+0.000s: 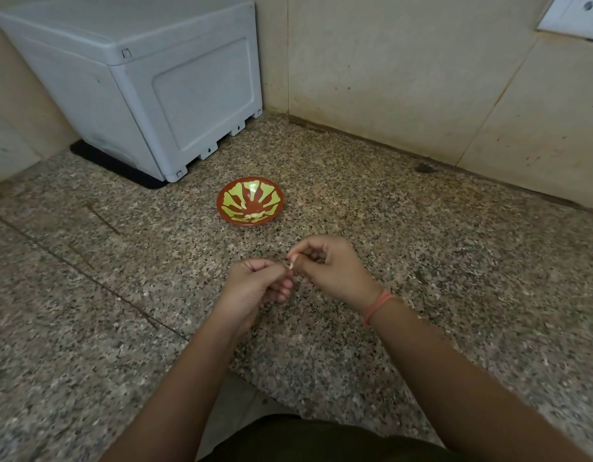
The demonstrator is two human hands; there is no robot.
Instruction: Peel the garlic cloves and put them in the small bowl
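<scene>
Both hands are held above the speckled surface, their fingers curled. The right hand and the left hand pinch one garlic clove between their fingertips. Only a pale end of it shows, pointing down. The small bowl stands just behind the hands.

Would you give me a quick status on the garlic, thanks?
Left hand, right hand pinching one garlic clove. Small bowl ahead, pale pieces inside. Nothing between.
</scene>
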